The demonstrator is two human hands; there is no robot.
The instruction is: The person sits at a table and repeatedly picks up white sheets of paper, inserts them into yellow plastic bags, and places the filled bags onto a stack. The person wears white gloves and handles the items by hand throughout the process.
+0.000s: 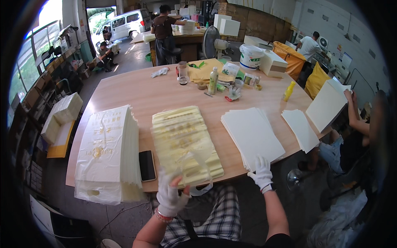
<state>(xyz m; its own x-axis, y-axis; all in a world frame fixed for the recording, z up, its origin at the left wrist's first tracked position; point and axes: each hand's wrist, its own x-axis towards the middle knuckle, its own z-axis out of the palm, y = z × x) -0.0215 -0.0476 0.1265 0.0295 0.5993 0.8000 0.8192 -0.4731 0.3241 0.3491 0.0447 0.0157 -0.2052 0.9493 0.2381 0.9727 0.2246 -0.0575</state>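
My left hand (pixel 170 197), in a white glove with bare fingertips, is raised at the table's front edge, its thumb and forefinger apart. It is beside a stack of yellowish plastic bags (pixel 182 136); the top bag's loose handle rises close to the fingers, and I see no clear grip on it. My right hand (pixel 261 174), also in a white glove, rests with fingers spread on the near corner of a stack of white sheets (pixel 254 134). Left of the bags lie a dark phone (pixel 147 166) and a tall stack of white sheets in printed clear bags (pixel 108 144).
A smaller fan of white sheets (pixel 301 129) lies to the right, where a seated person holds a large white board (pixel 326 105). Farther back stand a bottle (pixel 213 80), a yellow bottle (pixel 289 91), a white bucket (pixel 250 58) and tape rolls. Other people work beyond.
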